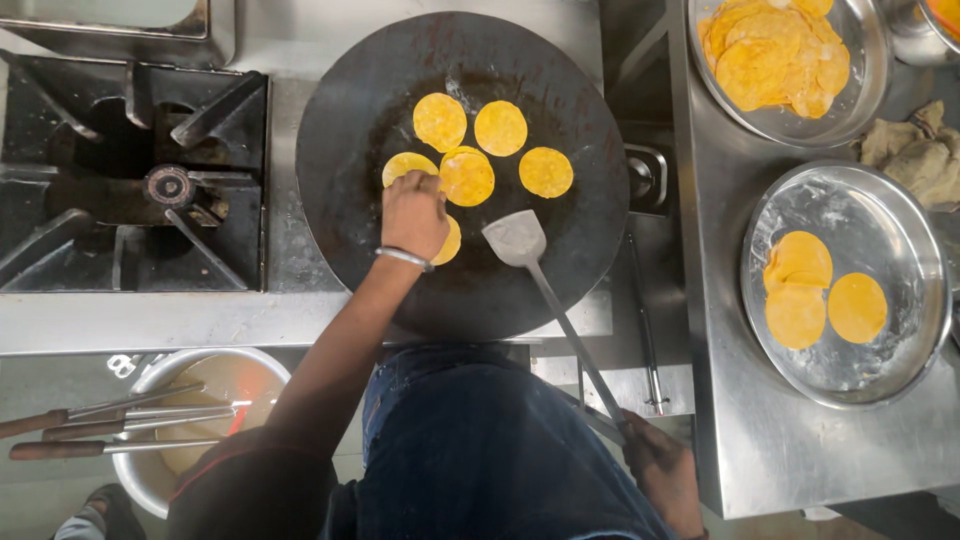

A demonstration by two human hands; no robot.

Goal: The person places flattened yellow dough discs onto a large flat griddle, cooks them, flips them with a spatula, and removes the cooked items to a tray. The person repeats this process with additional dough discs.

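Yellow discs on dark griddle. Left hand fingertips press one, half hiding another beneath. Right hand grips spatula handle low, fingers partly cut off; blade rests on griddle.

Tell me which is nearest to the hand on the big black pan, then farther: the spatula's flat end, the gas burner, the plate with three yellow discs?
From the left hand:
1. Spatula blade, just to its right on the pan.
2. Gas burner, off to the left.
3. Steel plate, far right.

Silver bangle, dark red-trimmed sleeve, blue jeans
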